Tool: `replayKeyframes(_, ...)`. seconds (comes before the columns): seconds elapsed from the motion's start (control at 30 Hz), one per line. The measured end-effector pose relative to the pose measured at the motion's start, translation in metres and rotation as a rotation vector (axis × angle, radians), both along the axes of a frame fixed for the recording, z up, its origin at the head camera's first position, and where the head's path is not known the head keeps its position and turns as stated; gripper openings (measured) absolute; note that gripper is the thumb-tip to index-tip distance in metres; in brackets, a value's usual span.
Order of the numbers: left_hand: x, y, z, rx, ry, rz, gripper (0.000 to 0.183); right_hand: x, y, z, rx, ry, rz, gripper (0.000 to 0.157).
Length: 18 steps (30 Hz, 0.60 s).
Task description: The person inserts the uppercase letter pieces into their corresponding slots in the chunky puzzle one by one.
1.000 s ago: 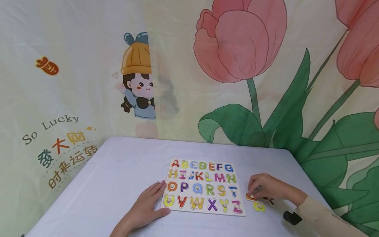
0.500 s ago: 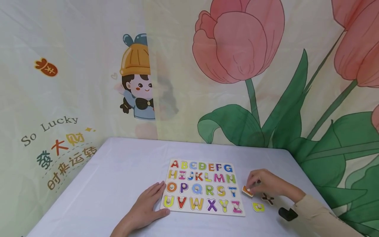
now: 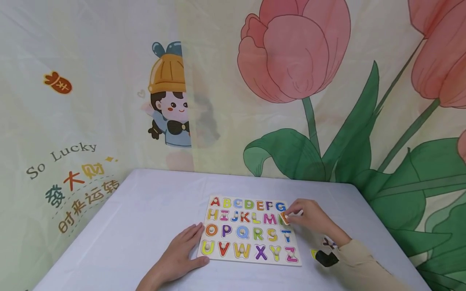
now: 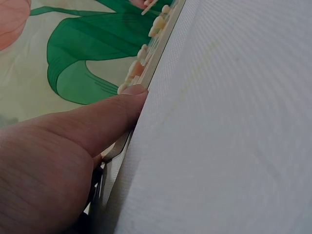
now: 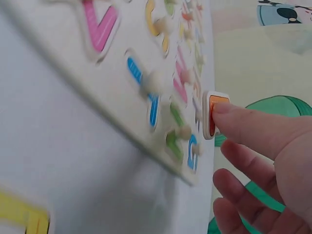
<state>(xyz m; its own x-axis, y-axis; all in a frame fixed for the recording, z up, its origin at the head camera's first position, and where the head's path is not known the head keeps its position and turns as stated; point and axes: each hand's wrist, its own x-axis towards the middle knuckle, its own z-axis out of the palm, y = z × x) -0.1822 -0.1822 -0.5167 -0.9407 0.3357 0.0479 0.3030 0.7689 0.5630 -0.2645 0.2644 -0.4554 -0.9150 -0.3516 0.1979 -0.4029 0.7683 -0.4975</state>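
A wooden alphabet puzzle board (image 3: 233,239) with knobbed letters lies on the table. My left hand (image 3: 178,252) rests flat at its left side, fingers along the edge. In the left wrist view the left thumb (image 4: 112,114) touches the board's border. My right hand (image 3: 307,214) pinches an orange letter piece (image 5: 212,119) between thumb and fingertips, above the upper right of the board near the green N and blue G. Its other fingers are spread in the right wrist view. Which letter the piece bears cannot be told.
Right of the board lie a dark X-shaped piece (image 3: 329,241) and a yellow letter piece (image 5: 24,214). A black device (image 3: 325,258) at the right wrist partly covers the yellow one in the head view. Behind the white-covered table (image 3: 127,226) hangs a printed curtain.
My right hand has lifted the orange letter piece off the table right of the board and carried it left and away from me, over the board. The left hand has stayed in place.
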Motion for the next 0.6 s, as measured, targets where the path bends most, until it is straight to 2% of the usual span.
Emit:
replayKeyframes(0.37,-0.001,0.001,0.001,0.011,0.003,-0.004,0.101,-0.018,-0.045,-0.011,-0.076,-0.041,-0.147,0.012)
replayKeyframes(0.6,-0.001,0.001,0.000,0.011,-0.006,0.000,0.102,-0.031,-0.060,-0.015,-0.099,-0.040,-0.181,0.009)
